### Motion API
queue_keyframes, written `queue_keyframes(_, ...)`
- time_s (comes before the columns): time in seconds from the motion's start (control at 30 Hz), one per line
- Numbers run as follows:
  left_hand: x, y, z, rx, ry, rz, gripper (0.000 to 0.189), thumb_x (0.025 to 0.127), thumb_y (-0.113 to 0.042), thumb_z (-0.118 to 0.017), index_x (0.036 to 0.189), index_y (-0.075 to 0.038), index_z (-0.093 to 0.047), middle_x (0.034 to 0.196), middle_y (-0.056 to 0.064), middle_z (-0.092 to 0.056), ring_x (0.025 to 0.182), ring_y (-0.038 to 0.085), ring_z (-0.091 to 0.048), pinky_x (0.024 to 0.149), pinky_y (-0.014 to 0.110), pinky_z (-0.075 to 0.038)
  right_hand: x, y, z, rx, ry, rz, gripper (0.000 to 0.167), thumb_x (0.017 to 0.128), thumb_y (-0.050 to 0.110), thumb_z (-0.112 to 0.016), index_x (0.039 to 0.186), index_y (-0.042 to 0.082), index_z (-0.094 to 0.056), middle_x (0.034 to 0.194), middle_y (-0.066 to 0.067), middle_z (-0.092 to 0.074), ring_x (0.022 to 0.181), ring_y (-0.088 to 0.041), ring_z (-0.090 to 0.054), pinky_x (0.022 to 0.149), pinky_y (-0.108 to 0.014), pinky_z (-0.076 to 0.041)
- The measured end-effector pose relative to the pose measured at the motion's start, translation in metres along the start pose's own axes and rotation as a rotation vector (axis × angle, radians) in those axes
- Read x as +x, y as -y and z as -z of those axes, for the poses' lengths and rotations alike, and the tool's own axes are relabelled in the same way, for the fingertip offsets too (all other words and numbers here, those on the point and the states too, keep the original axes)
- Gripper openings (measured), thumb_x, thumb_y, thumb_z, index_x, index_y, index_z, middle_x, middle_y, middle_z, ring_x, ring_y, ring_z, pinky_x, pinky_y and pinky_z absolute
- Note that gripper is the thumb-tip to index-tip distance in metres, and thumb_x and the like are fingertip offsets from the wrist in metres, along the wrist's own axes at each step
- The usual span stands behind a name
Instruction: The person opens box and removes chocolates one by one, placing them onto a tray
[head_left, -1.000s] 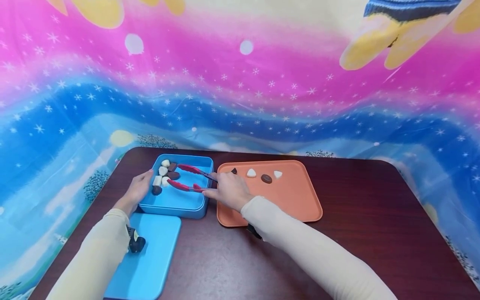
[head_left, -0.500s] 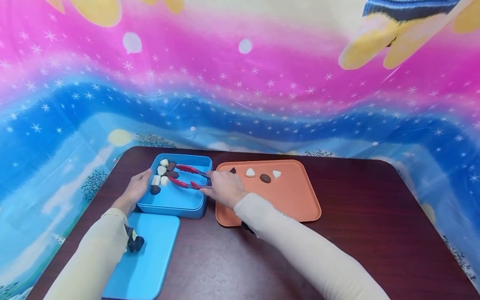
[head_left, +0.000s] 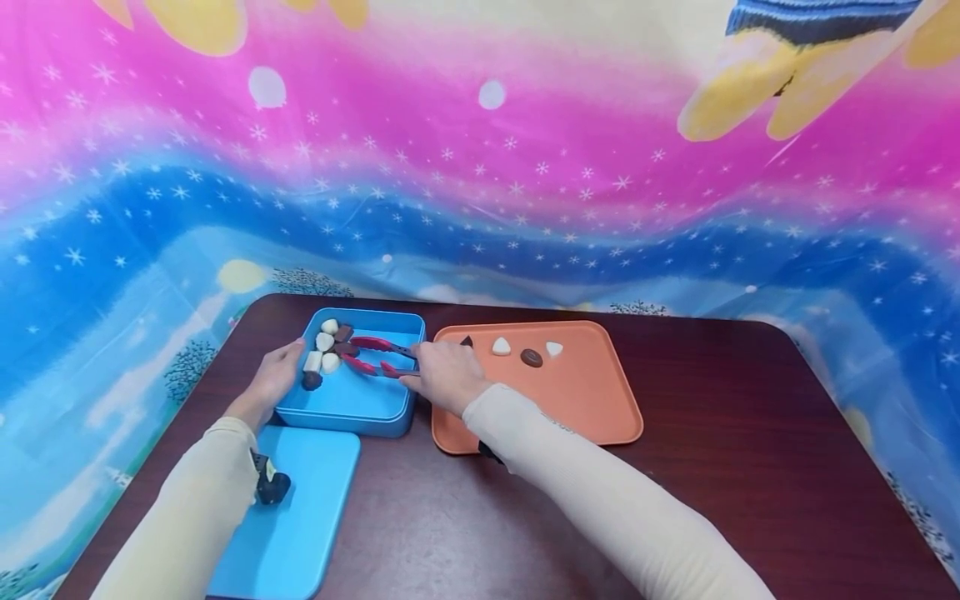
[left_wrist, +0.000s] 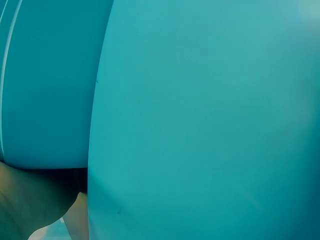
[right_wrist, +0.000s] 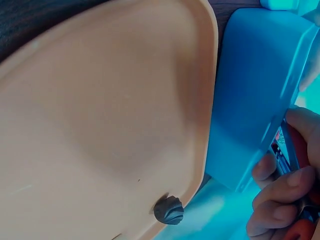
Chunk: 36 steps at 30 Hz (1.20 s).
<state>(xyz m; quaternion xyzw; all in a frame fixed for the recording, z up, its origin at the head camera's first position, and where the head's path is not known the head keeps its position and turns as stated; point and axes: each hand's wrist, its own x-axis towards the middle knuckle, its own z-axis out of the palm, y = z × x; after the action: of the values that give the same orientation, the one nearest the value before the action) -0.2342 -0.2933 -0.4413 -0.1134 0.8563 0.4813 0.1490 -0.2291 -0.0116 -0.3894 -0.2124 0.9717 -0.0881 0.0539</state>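
Backdrop [head_left: 480, 167]: pink and blue cloth with snowflakes, hung behind a dark red-brown counter [head_left: 712, 408]. Landmark: the blue box [head_left: 347, 423], lidless on the counter. Lid [head_left: 307, 533] lies flat on the near side of the box; orange tray [head_left: 570, 408] sits just right of it, bearing four pieces: dark [head_left: 467, 342], white, brown, white.

Right hand [head_left: 448, 377], at the box's right wall: fingers curled round the red tongs [head_left: 371, 342], whose arms stand part-way spread. Left hand [head_left: 275, 375]: against the box's left wall, fingertips at the rim; how far its fingers curl, cannot tell.

Key relation: the tongs' long axis runs leftward across the box from the right hand, tips at the brown oval [head_left: 345, 349] in the cluster at the box's left side. White pieces lie left of that oval, a brown one behind it. The left hand is nearer this cluster, though the tongs give the right its reach (contact of tips with oval unclear; judged close enough that a white neighbour might be nudged).
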Motion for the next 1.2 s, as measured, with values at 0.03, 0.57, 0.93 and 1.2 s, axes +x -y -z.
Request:
queue_keyframes(0.03, 0.000, 0.000, 0.000, 0.000, -0.003, -0.001, 0.074, 0.107, -0.058, -0.011, 0.163, -0.011, 0.002, 0.170, 0.021, 0.002, 0.156, 0.048, 0.002, 0.124, 0.070, -0.008, 0.000, 0.000, 0.000, -0.001, -0.001, 0.000, 0.044, 0.095, 0.052, -0.066, 0.123, 0.018, -0.070, 0.070, 0.004, -0.061, 0.061, -0.012, -0.058, 0.047, -0.026, -0.046)
queue_keyframes(0.57, 0.003, -0.001, -0.002, -0.008, -0.008, 0.021, 0.077, 0.106, -0.060, -0.012, 0.162, -0.008, 0.002, 0.170, 0.023, 0.001, 0.156, 0.049, 0.001, 0.123, 0.070, -0.009, -0.003, -0.004, -0.007, 0.064, -0.032, -0.008, 0.053, 0.096, 0.051, -0.066, 0.140, 0.021, -0.063, 0.071, 0.003, -0.062, 0.056, -0.013, -0.056, 0.044, -0.026, -0.041)
queue_keyframes(0.93, 0.003, -0.003, 0.000, 0.006, -0.013, 0.019, 0.078, 0.106, -0.060, -0.011, 0.162, -0.008, 0.001, 0.170, 0.023, 0.000, 0.156, 0.049, -0.001, 0.123, 0.069, -0.010, -0.012, -0.012, -0.008, 0.200, -0.033, -0.027, 0.058, 0.094, 0.050, -0.068, 0.144, 0.023, -0.059, 0.065, 0.001, -0.058, 0.050, -0.014, -0.051, 0.041, -0.025, -0.034)
queue_keyframes(1.2, 0.001, -0.001, 0.000, 0.001, -0.010, 0.029, 0.078, 0.106, -0.061, -0.011, 0.162, -0.009, 0.002, 0.169, 0.023, 0.001, 0.155, 0.050, 0.000, 0.123, 0.071, -0.009, -0.024, -0.018, -0.010, 0.283, -0.051, -0.016, 0.056, 0.094, 0.048, -0.070, 0.142, 0.022, -0.061, 0.059, 0.001, -0.052, 0.045, -0.015, -0.045, 0.039, -0.023, -0.028)
